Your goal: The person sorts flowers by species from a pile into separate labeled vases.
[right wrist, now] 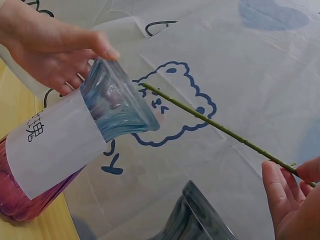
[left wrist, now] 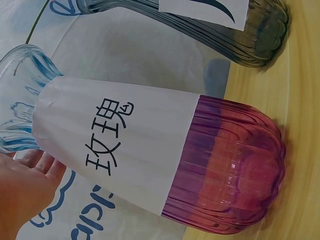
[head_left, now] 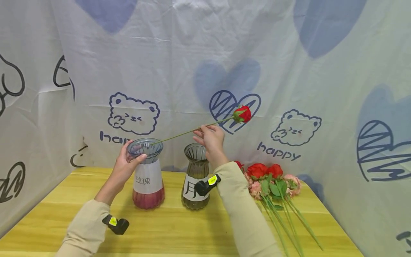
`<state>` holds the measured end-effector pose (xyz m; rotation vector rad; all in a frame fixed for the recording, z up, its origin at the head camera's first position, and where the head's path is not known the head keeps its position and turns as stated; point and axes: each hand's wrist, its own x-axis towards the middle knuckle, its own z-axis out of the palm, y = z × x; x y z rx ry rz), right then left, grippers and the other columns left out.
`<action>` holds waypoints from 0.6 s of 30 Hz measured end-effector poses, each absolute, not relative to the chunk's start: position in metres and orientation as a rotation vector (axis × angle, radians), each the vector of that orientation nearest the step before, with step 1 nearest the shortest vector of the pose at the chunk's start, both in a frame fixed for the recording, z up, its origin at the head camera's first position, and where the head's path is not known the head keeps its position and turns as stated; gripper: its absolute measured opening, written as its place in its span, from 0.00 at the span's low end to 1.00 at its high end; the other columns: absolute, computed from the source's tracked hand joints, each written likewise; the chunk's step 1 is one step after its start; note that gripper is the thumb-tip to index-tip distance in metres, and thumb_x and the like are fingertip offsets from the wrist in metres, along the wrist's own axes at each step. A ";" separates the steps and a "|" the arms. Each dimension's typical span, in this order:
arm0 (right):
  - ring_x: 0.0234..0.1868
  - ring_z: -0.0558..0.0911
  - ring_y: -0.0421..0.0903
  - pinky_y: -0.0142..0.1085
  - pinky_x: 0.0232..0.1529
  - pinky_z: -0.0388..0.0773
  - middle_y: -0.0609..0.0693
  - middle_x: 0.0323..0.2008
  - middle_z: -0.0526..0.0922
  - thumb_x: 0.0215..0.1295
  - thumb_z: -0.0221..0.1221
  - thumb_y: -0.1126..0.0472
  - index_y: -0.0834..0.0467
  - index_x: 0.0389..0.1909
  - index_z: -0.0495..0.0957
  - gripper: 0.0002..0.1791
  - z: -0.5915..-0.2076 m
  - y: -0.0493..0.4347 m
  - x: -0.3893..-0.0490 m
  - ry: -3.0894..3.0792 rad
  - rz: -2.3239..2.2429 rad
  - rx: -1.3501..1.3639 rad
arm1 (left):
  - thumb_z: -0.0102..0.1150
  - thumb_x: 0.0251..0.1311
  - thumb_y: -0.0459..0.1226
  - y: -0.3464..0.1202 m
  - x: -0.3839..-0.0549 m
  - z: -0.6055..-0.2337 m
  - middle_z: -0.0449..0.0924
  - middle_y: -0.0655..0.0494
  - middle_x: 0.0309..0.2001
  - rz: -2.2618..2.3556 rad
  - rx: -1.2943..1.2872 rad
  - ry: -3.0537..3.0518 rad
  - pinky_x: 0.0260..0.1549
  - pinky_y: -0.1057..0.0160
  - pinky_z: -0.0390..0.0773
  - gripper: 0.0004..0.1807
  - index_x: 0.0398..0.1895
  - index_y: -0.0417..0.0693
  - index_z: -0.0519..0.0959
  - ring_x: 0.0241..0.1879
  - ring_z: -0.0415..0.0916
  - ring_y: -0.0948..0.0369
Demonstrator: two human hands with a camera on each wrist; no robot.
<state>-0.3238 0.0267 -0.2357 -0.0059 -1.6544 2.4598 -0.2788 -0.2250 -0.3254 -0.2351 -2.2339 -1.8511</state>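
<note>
My left hand [head_left: 124,162] holds a ribbed glass vase [head_left: 148,198] at its flared rim, thumb at the near side and fingers behind. The vase is bluish above and pink-red below, with a white paper label [left wrist: 120,145] bearing Chinese characters; it stands on the table. Between thumb and fingers, my right hand [head_left: 212,141] pinches the green stem of a red rose [head_left: 244,114]. The bloom points up to the right. The bare stem [right wrist: 220,127] slants down to the left, its end by the vase mouth; the right wrist view shows the tip just outside the rim.
A dark grey glass vase [head_left: 189,204] with a white label stands to the right, close to my right forearm. Several red and pink flowers [head_left: 269,178] lie at the right of the wooden table [head_left: 179,232]. A printed white cloth [head_left: 173,71] hangs behind.
</note>
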 end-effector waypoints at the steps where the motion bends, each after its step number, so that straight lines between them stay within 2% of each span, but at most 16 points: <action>1: 0.42 0.85 0.53 0.34 0.35 0.82 0.62 0.42 0.79 0.70 0.53 0.69 0.70 0.47 0.71 0.09 -0.236 0.025 -0.324 -1.663 2.451 -0.008 | 0.54 0.66 0.43 -0.226 -0.279 -0.326 0.45 0.34 0.73 -1.849 -0.231 -2.233 0.65 0.40 0.51 0.48 0.77 0.46 0.33 0.70 0.47 0.39; 9: 0.41 0.85 0.52 0.35 0.34 0.82 0.62 0.44 0.81 0.70 0.54 0.66 0.67 0.51 0.71 0.12 -0.239 0.009 -0.329 -1.801 2.314 -0.009 | 0.54 0.64 0.41 -0.224 -0.282 -0.329 0.45 0.32 0.73 -1.856 -0.227 -2.223 0.66 0.43 0.51 0.48 0.77 0.47 0.34 0.71 0.46 0.40; 18: 0.39 0.85 0.53 0.35 0.30 0.82 0.61 0.40 0.83 0.69 0.54 0.68 0.68 0.46 0.73 0.09 -0.237 -0.030 -0.331 -1.938 2.096 0.218 | 0.56 0.64 0.45 -0.231 -0.282 -0.328 0.46 0.32 0.72 -1.807 -0.198 -2.274 0.65 0.40 0.52 0.49 0.77 0.47 0.35 0.71 0.46 0.40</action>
